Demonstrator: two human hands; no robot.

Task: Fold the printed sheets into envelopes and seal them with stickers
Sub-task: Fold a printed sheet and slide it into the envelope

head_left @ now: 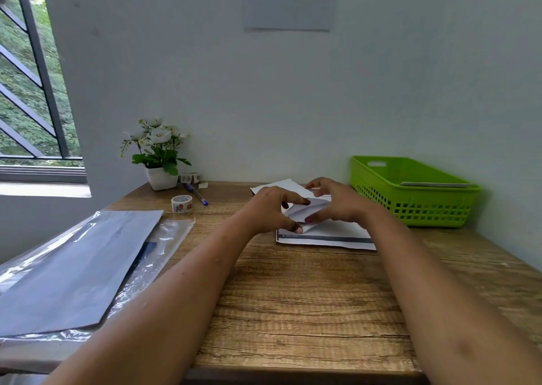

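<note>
A white printed sheet (308,208), partly folded, is held just above a small pile of printed sheets (337,236) on the wooden desk (293,296). My left hand (272,211) pinches its left side between thumb and fingers. My right hand (334,201) pinches the right side, fingers curled over the fold. A roll of patterned sticker tape (181,203) stands to the left, and a second roll (190,177) sits by the flower pot. The middle of the fold is hidden by my fingers.
A green plastic basket (416,206) stands at the back right with a flat sheet inside. A potted white flower (159,156) and a blue pen (196,194) are at the back left. A plastic sleeve with grey paper (76,267) covers the left of the desk.
</note>
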